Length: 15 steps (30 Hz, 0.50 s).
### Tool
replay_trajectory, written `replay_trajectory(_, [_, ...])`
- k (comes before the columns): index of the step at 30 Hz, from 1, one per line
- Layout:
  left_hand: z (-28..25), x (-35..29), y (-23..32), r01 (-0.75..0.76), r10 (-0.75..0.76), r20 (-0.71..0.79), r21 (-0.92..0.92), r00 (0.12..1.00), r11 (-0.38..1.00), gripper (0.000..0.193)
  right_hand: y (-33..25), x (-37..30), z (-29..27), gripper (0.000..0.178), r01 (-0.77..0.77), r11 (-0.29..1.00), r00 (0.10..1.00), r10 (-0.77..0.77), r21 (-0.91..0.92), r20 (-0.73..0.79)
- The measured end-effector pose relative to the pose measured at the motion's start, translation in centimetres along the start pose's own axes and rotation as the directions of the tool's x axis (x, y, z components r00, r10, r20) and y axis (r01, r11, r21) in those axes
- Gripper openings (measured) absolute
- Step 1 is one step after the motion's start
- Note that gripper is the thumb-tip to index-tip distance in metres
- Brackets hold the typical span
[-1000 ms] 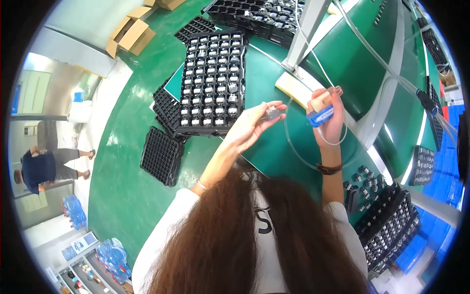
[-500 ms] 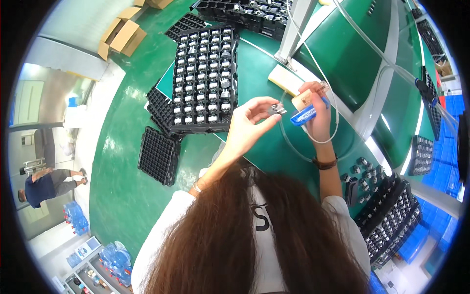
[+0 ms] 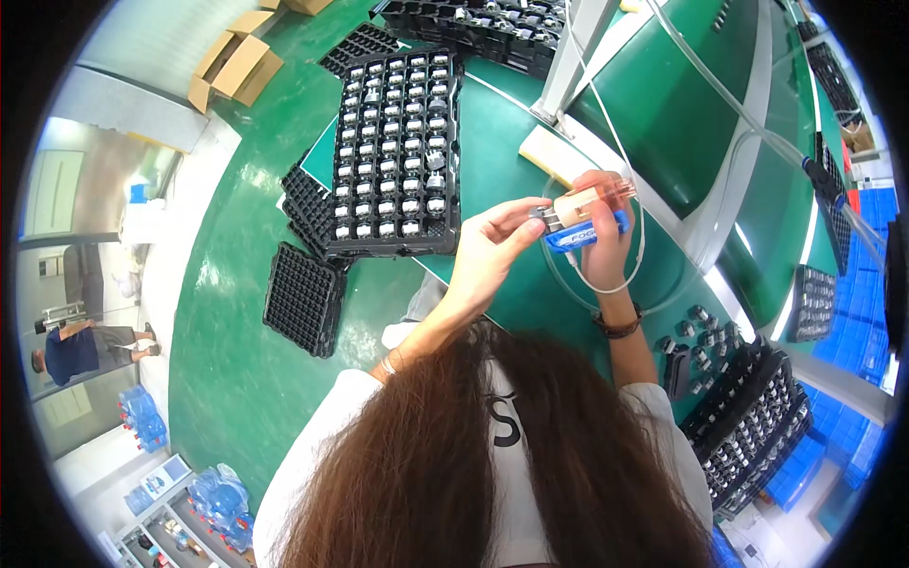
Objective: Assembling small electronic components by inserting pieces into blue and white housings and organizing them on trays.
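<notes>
My left hand (image 3: pixel 490 254) pinches a small silver-and-dark metal part (image 3: pixel 543 215) between thumb and fingertips. My right hand (image 3: pixel 610 248) is wrapped round a handheld device with a tan block (image 3: pixel 575 203) on top and a blue body (image 3: pixel 571 237) below, carrying white lettering. Reddish, see-through pieces show at its far right end. The metal part meets the left end of the device; whether it sits inside cannot be made out. A thin pale tube (image 3: pixel 606 290) loops round my right hand and wrist.
Left of my hands, a black tray (image 3: pixel 456 151) holds rows of small metal parts. A pale yellow block (image 3: pixel 549 156) lies beyond the device, near a metal post (image 3: pixel 573 71). Loose parts (image 3: pixel 703 358) and stacked filled trays (image 3: pixel 748 426) are at right. Empty black trays (image 3: pixel 303 301) stand lower left.
My left hand has brought the metal part rightward against the device. My right hand has turned the device and shifted slightly left and down. A distant person at left has moved slightly.
</notes>
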<state>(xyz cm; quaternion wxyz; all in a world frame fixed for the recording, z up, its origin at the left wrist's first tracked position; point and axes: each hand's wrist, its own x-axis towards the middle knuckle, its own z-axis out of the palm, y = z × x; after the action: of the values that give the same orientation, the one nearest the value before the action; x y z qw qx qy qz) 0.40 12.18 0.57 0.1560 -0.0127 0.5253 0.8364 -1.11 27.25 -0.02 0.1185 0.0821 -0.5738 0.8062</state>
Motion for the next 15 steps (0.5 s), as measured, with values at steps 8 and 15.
replay_trajectory(8, [-1.2,0.0,-0.3,0.032,-0.033,0.012,0.052,0.999,0.998,0.039,0.2,0.0,0.4,0.019,-0.064,0.995,0.994,0.070,-0.076,0.082])
replay_trajectory(15, [-3.3,0.5,-0.3,-0.114,0.143,-0.107,0.239,0.984,0.964,0.047,3.9,3.1,-3.5,0.015,-0.060,0.908,0.992,0.007,-0.414,-0.128])
